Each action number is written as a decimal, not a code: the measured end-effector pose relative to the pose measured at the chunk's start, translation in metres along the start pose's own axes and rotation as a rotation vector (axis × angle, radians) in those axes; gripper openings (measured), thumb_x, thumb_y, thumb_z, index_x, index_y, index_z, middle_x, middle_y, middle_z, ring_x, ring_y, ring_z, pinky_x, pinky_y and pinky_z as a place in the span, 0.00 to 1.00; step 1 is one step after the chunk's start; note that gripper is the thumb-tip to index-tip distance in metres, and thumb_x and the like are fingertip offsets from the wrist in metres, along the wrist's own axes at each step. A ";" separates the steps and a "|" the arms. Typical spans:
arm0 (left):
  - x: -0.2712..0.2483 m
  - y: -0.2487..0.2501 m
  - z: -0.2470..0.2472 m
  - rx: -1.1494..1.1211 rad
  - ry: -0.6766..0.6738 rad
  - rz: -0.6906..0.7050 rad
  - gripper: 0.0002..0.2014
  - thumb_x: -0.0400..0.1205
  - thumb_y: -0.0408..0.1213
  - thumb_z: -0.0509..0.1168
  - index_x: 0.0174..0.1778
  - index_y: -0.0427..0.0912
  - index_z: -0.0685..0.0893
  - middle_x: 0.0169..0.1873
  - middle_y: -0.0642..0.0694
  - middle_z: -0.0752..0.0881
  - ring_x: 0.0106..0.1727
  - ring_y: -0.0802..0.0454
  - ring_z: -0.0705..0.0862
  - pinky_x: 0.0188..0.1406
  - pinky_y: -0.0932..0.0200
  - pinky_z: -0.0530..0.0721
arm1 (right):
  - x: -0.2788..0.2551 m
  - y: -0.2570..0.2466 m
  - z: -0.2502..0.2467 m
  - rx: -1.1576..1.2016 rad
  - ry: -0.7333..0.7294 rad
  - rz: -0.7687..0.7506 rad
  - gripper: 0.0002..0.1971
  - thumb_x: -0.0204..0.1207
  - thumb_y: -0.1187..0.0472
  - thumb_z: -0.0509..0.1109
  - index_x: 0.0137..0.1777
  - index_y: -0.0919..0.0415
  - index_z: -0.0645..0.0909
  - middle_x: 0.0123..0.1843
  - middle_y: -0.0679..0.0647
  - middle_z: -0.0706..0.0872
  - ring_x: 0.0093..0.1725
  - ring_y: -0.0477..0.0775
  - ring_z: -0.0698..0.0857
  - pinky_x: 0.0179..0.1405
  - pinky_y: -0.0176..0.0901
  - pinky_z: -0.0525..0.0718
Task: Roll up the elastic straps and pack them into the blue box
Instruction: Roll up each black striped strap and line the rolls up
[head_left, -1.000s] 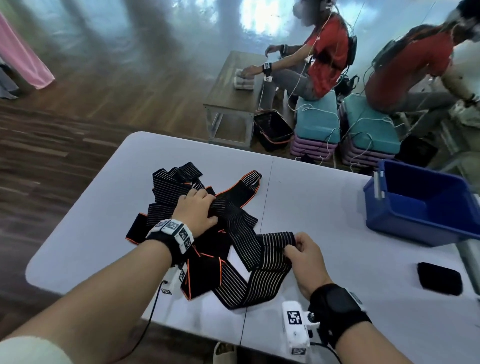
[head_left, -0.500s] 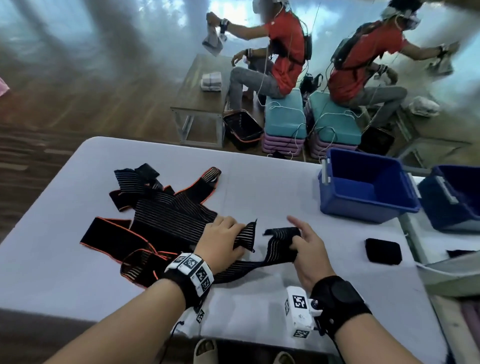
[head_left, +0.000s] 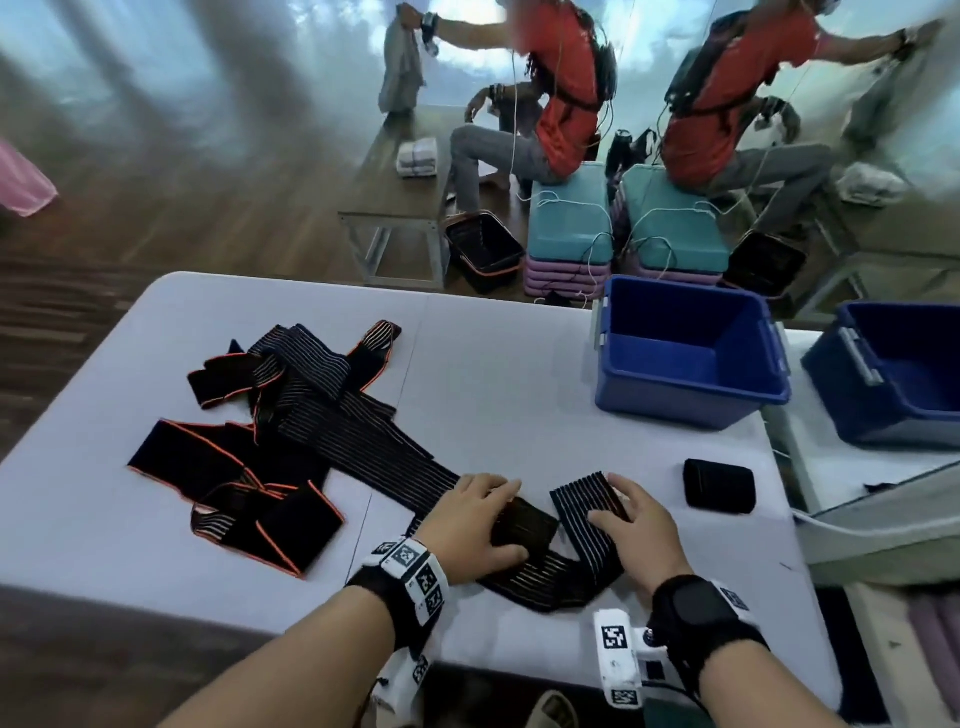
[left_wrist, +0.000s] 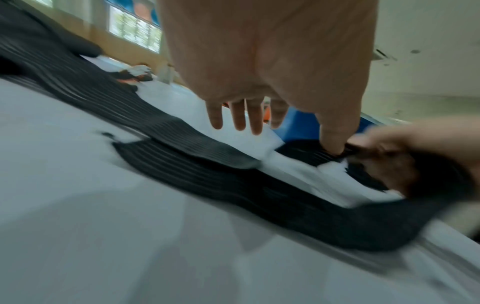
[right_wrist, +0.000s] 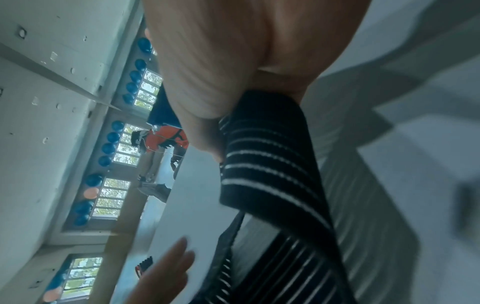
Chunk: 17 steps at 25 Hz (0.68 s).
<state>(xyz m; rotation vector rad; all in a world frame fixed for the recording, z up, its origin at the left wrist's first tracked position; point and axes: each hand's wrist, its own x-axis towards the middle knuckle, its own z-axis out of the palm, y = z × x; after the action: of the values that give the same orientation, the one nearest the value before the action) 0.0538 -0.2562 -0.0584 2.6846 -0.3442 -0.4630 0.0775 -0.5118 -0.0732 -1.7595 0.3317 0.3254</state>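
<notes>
A black elastic strap with thin pale stripes (head_left: 582, 551) lies bent in a U near the table's front edge. My right hand (head_left: 631, 522) pinches its striped end (right_wrist: 265, 164) between thumb and fingers, lifting it slightly. My left hand (head_left: 480, 519) lies just to the left with straight fingers on the strap's dark other end (head_left: 524, 525); the left wrist view shows the thumb (left_wrist: 335, 144) pressing on it. The blue box (head_left: 691, 358) stands open and looks empty at the back right. One rolled black strap (head_left: 719, 486) lies right of my hands.
A tangled pile of black straps with orange edging (head_left: 280, 431) covers the left half of the white table (head_left: 493, 374). Another blue box (head_left: 898, 379) sits at the far right. People in red shirts work at a low bench beyond the table.
My left hand left the pile and came to the strap end beside my right hand. Both hands drew the striped strap toward the front edge, right of the pile.
</notes>
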 end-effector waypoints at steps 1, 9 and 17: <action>-0.005 -0.014 -0.010 -0.015 0.049 -0.053 0.44 0.74 0.70 0.63 0.85 0.54 0.66 0.78 0.51 0.72 0.80 0.48 0.66 0.81 0.47 0.69 | 0.001 0.005 -0.001 -0.051 -0.022 0.011 0.29 0.76 0.70 0.77 0.76 0.56 0.78 0.65 0.51 0.89 0.63 0.53 0.88 0.71 0.57 0.84; -0.032 -0.166 -0.106 -0.017 0.475 -0.755 0.31 0.81 0.49 0.71 0.79 0.41 0.75 0.73 0.36 0.76 0.74 0.32 0.72 0.69 0.36 0.78 | 0.005 -0.001 0.032 -0.078 -0.061 0.023 0.15 0.76 0.72 0.73 0.55 0.52 0.86 0.47 0.49 0.95 0.44 0.45 0.93 0.37 0.32 0.87; -0.028 -0.196 -0.108 -0.124 0.470 -0.654 0.18 0.81 0.42 0.71 0.65 0.41 0.86 0.59 0.39 0.86 0.59 0.39 0.85 0.59 0.45 0.83 | 0.007 0.002 0.073 -0.237 0.026 0.070 0.09 0.72 0.51 0.81 0.46 0.53 0.88 0.45 0.47 0.94 0.49 0.50 0.92 0.60 0.54 0.88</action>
<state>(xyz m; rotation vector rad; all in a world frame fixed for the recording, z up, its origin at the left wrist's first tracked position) 0.1012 -0.0361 -0.0387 2.6223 0.6844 -0.0078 0.0809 -0.4414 -0.0925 -1.9891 0.3874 0.4057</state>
